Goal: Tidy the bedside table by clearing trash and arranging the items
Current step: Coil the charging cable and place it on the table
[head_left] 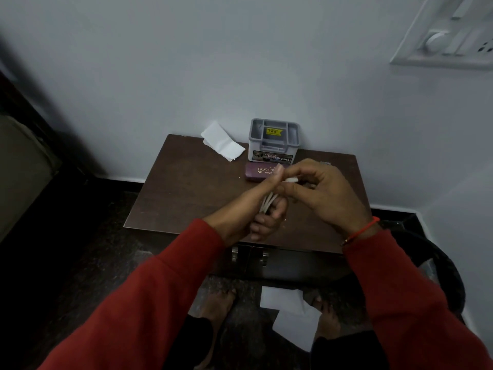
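1. Cable [267, 202]: white, bundled in loops, gripped by the curled fingers of the left hand [256, 209], above the table [181, 193].
2. Right hand [320, 193]: cable end pinched at its fingertips, just beyond the left thumb.
3. Risk: loops may spring loose if either grip slackens.
4. Paper [222, 141]: beyond the fingers, uncleared.
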A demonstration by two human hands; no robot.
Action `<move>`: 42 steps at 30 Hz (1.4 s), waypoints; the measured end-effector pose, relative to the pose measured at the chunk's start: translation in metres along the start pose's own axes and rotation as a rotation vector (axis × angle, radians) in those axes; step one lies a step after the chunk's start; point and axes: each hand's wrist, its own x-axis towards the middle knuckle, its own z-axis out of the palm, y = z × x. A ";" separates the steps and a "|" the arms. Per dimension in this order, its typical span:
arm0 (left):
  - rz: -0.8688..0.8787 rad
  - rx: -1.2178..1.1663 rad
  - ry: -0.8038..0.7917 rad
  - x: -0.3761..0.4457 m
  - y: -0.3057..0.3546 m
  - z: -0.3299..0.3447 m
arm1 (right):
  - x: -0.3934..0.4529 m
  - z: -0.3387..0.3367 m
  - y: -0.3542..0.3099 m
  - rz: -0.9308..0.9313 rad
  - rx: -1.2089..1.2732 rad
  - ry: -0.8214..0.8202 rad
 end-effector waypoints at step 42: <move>0.249 -0.224 0.260 -0.006 0.005 -0.072 | 0.041 0.085 0.011 0.062 0.245 0.101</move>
